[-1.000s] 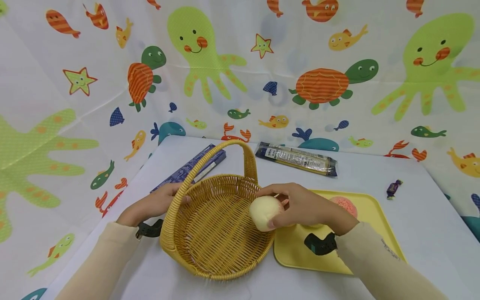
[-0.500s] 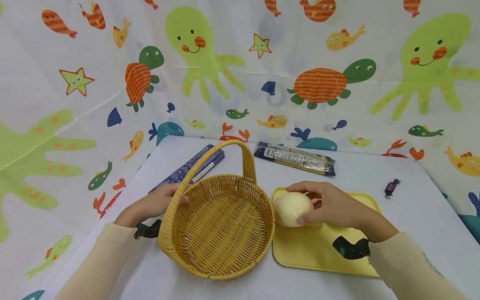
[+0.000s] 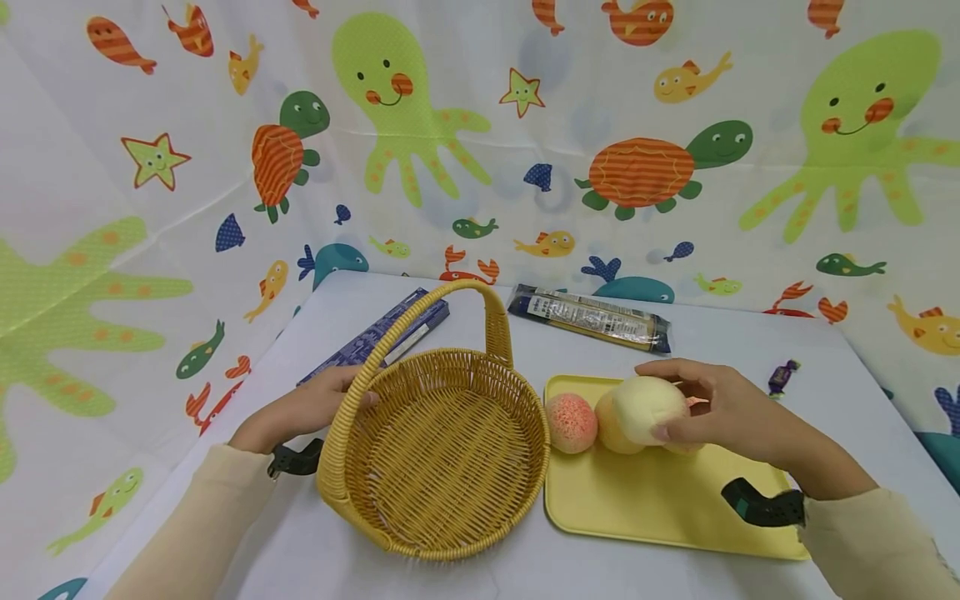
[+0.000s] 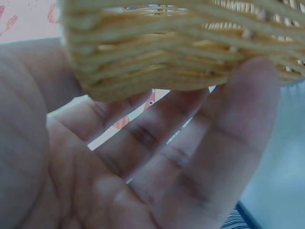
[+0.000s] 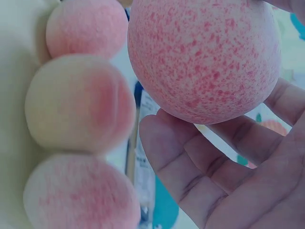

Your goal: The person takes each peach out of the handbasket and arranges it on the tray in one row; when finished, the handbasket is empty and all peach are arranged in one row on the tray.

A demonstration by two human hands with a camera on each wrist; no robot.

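A pale yellow and pink peach (image 3: 647, 408) is in my right hand (image 3: 723, 408), held above the yellow tray (image 3: 637, 508). In the right wrist view my fingers curl under that speckled peach (image 5: 205, 57). On the tray, a pink peach (image 3: 572, 425) lies nearest the basket. Beside it another peach (image 3: 617, 429) shows partly, and a third is mostly hidden by my hand. My left hand (image 3: 318, 408) grips the left side of the yellow wicker basket (image 3: 450, 467), below its arched handle. No peach is seen inside the basket.
Behind the basket lies a long dark blue box (image 3: 405, 325). A long clear-and-dark packet (image 3: 592, 317) is at the back of the white table. One purple wrapped candy (image 3: 783, 378) lies right of the tray. A sea-animal patterned curtain (image 3: 555, 108) stands behind.
My right hand has carried the peach rightward, from the basket's right rim to over the tray. The pink peach beside the basket has come into view. My left hand stays on the basket.
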